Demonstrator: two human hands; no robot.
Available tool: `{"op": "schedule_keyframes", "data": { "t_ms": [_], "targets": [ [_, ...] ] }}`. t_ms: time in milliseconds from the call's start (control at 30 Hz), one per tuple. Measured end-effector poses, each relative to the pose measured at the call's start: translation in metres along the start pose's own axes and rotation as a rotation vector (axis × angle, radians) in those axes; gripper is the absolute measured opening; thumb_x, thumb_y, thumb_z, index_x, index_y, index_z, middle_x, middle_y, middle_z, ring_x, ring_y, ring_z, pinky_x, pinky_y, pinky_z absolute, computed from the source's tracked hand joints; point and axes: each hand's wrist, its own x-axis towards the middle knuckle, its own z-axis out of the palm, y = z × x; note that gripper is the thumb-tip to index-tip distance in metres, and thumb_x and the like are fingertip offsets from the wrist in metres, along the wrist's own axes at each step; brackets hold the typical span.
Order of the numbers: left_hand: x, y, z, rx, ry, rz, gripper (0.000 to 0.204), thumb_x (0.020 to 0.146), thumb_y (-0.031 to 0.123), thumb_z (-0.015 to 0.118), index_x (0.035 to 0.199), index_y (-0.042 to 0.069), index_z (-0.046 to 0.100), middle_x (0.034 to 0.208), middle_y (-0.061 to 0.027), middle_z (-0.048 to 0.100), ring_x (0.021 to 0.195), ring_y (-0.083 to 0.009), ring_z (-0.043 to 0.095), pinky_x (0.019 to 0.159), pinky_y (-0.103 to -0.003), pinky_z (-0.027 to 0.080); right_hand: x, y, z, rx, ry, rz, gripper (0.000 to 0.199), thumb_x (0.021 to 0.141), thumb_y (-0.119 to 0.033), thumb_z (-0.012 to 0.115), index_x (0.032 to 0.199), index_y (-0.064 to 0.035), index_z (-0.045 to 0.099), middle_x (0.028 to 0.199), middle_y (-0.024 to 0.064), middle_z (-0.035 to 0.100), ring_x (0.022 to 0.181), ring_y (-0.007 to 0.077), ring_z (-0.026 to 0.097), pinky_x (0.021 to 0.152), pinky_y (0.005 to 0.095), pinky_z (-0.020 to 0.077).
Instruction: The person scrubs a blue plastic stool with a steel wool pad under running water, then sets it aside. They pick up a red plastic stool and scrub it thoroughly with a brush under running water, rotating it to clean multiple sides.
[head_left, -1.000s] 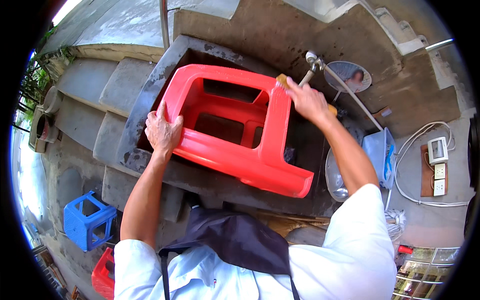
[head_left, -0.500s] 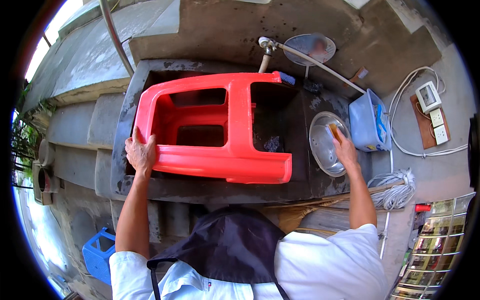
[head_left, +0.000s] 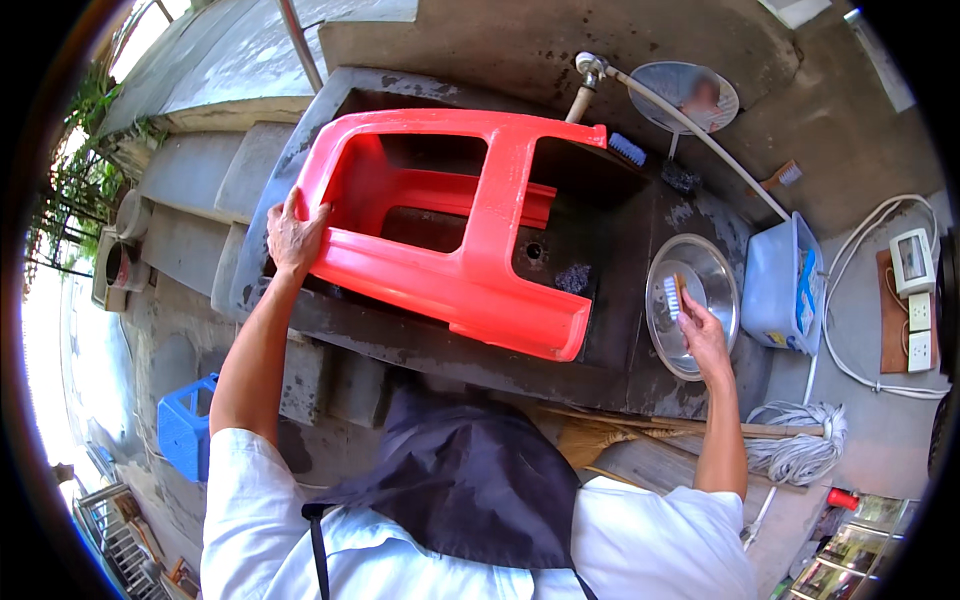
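A red plastic stool (head_left: 400, 265) lies on its side across a dark stone sink (head_left: 345, 315). My left hand (head_left: 297, 236) grips its left end, fingers curled round the edge. Over at the right, my right hand (head_left: 704, 336) holds a scrubbing brush (head_left: 676, 297) with a wooden back and white bristles. The brush is above a steel basin (head_left: 727, 262) standing on the sink's ledge. Inside the sink, a drain hole (head_left: 533, 253) and a steel wool scourer (head_left: 573, 279) show past the stool's legs.
A tap (head_left: 590, 66) and white pipe run behind the sink. A blue brush (head_left: 627, 149) rests on the far rim. Right of the basin stands a plastic tub (head_left: 779, 290). A mop (head_left: 800, 440) and broom lie below the ledge. At lower left is a blue stool (head_left: 186, 430).
The brush has turned in my right hand, its bristles now showing. The stool sits more tilted, its right end lower in the picture. My view has shifted and rotated.
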Motion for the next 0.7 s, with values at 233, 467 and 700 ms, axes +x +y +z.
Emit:
{"op": "schedule_keyframes", "data": {
  "t_ms": [233,467,700],
  "targets": [
    [-0.001,0.006,-0.002,-0.019,-0.056,0.028,0.075,0.086,0.066,0.063,0.147,0.022,0.054,0.140,-0.0166,0.053,0.129,-0.0381,0.053,0.105,-0.051,0.045,-0.029,-0.144,0.133,-0.589,-0.293,-0.855,0.045,0.095,-0.025,0.069,0.140,-0.0166,0.063,0.085,0.0152,0.057,0.083,0.0350,0.063,0.078,0.0415,0.0516],
    [-0.004,0.017,-0.001,-0.038,-0.063,0.038,0.073,0.087,0.064,0.064,0.146,0.022,0.055,0.139,-0.0165,0.054,0.127,-0.0377,0.054,0.103,-0.051,0.045,0.066,-0.161,0.168,-0.341,-0.174,-0.860,0.044,0.096,-0.019,0.066,0.137,-0.0043,0.061,0.121,0.0228,0.068,0.100,0.0341,0.068,0.090,0.0379,0.0521],
    [-0.003,0.006,-0.006,-0.021,-0.006,0.038,0.072,0.087,0.062,0.065,0.144,0.019,0.057,0.136,-0.0176,0.056,0.126,-0.0372,0.055,0.104,-0.050,0.044,0.027,-0.213,0.185,-1.046,-0.157,-0.935,0.038,0.095,-0.028,0.068,0.133,-0.0258,0.066,0.090,0.0179,0.062,0.080,0.0393,0.067,0.075,0.0468,0.0557]
  ]
}}
